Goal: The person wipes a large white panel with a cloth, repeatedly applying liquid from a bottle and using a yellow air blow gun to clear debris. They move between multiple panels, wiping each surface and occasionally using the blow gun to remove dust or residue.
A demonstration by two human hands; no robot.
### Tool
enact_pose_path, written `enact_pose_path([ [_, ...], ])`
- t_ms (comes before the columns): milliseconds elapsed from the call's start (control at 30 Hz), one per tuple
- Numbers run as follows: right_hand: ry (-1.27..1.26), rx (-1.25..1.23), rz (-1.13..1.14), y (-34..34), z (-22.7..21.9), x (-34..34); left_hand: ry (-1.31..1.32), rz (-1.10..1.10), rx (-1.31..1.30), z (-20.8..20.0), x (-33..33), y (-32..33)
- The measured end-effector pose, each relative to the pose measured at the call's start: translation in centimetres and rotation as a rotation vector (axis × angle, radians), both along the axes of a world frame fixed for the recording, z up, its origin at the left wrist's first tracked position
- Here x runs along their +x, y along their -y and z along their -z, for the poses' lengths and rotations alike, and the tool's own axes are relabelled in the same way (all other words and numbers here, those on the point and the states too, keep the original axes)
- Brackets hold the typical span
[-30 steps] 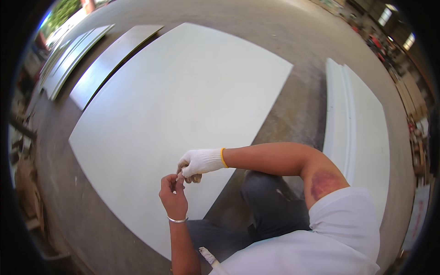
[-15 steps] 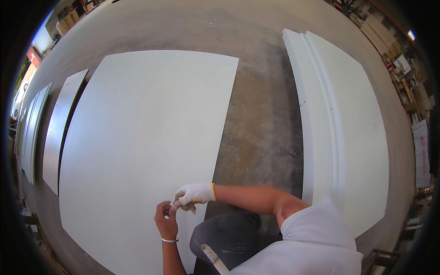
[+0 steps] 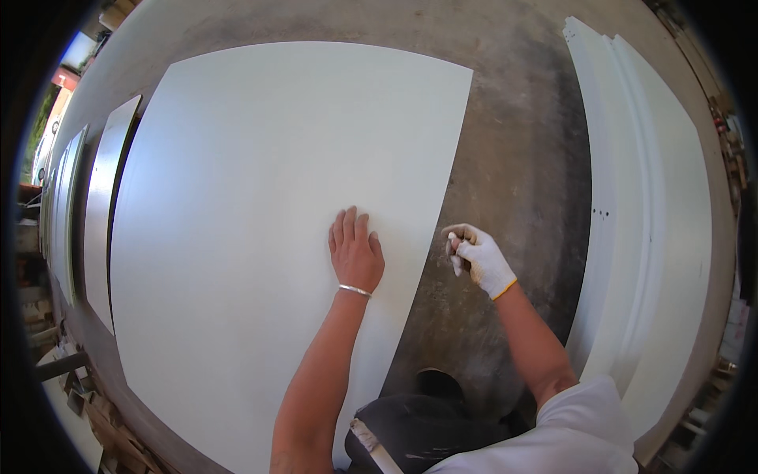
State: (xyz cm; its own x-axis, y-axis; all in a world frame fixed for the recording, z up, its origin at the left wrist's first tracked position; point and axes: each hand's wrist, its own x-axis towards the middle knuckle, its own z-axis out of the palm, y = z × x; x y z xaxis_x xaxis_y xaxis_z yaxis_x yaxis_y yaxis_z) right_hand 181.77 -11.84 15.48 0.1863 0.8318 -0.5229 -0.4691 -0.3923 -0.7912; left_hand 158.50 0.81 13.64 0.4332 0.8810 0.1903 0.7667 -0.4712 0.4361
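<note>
A large white panel (image 3: 237, 197) lies in front of me. My left hand (image 3: 357, 254), bare with a silver bracelet at the wrist, rests palm down on it, fingers stretched out. Just off the panel's right edge, above the floor, is my right hand (image 3: 478, 257) in a white work glove with a yellow cuff. Its thumb and fingers are curled together in a pinch; whatever is between them is too small to make out. A pale stick with a rough greyish end (image 3: 365, 434) shows in front of my dark trousers.
More white panels, long and with a raised ridge (image 3: 643, 205), lie to the right across a strip of stained concrete floor (image 3: 513, 174). Narrower panels (image 3: 110, 197) line the left side. Wood scraps (image 3: 110, 434) are heaped at the lower left.
My hands were together over the panel's near part. The left has moved forward and flattened onto the panel; the right has moved right, past its edge. The view has shifted too.
</note>
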Motion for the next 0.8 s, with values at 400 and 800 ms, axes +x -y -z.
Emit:
enact_pose_path([
  [400,0.158,0.074,0.354,-7.9,2.5,7.7,-0.142,-0.065,-0.108,1.0,3.5,-2.9],
  [800,0.630,0.055,0.403,-24.4,3.0,21.9,-0.190,-0.060,-0.106,0.7,3.4,-3.1],
])
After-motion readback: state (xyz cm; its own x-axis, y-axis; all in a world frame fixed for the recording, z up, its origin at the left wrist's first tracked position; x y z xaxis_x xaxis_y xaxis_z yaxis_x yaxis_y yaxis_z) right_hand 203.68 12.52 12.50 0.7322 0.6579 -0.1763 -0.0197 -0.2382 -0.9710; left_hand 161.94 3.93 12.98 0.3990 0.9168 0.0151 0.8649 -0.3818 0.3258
